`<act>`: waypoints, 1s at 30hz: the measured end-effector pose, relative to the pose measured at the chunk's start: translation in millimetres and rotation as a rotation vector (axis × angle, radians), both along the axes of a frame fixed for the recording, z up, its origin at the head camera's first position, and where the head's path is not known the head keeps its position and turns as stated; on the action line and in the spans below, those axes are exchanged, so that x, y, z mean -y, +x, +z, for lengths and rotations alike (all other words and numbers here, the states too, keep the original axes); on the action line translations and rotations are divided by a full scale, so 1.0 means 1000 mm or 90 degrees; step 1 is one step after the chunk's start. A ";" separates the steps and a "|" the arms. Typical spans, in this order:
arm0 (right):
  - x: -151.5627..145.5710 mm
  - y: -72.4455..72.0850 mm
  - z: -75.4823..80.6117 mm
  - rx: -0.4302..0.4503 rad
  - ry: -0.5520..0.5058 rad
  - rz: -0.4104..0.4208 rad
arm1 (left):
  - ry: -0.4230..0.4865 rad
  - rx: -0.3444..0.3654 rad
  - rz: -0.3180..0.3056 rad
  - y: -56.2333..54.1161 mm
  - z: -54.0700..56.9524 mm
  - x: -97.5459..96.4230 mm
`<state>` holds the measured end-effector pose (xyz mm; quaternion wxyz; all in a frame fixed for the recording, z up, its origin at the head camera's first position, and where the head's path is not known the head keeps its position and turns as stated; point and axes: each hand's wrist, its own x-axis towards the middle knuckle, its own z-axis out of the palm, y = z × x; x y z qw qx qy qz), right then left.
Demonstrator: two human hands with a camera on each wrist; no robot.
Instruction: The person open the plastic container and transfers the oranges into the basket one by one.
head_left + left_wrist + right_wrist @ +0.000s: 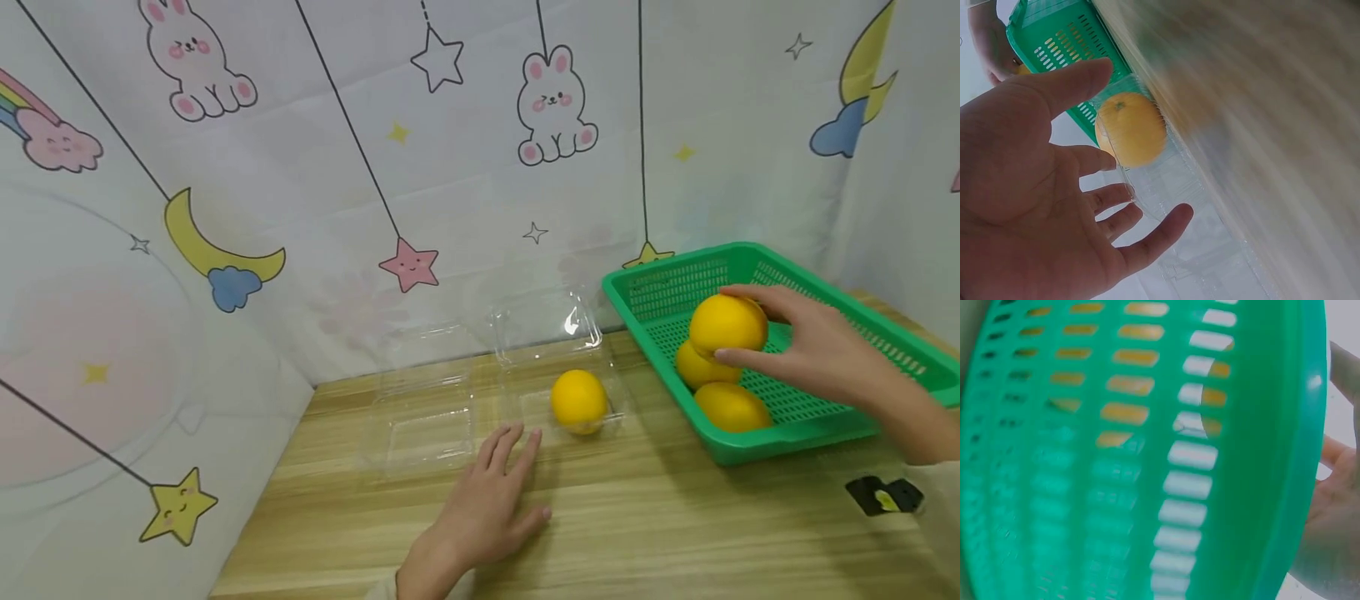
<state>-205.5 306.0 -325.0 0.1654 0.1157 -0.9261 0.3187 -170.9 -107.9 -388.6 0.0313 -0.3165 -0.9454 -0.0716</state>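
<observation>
In the head view my right hand (pixel 825 350) grips an orange (pixel 727 325) between thumb and fingers, over the green basket (pixel 795 437). Two more oranges (pixel 731 407) lie in the basket below it. Another orange (pixel 579 402) sits in the right-hand clear plastic container (pixel 547 333), whose lid stands raised. My left hand (pixel 487 500) is spread with loose fingers near the front of the containers, holding nothing. The left wrist view shows that hand (pixel 1041 200) beside the container's edge and the orange (pixel 1132 130). The basket wall (pixel 1260 456) hides most of the right wrist view.
A second clear container (pixel 427 433), with its lid up, stands to the left on the wooden table (pixel 337 517). A small black object (pixel 885 496) lies near my right sleeve. Behind everything hangs a printed cloth (pixel 465 183).
</observation>
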 end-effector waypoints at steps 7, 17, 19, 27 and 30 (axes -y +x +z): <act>-0.036 0.014 -0.017 0.011 0.031 -0.049 | -0.005 0.016 0.007 0.000 -0.005 -0.003; -0.064 0.007 -0.031 0.038 0.161 -0.043 | -0.006 -0.016 -0.003 -0.002 -0.003 0.000; -0.066 0.006 -0.032 0.058 0.183 -0.036 | -0.005 -0.016 -0.007 -0.002 -0.004 0.000; -0.068 0.001 -0.036 0.114 0.202 0.002 | -0.006 -0.022 -0.012 0.000 -0.004 0.001; -0.070 -0.001 -0.037 0.138 0.200 0.007 | -0.014 -0.023 -0.011 -0.001 -0.003 0.000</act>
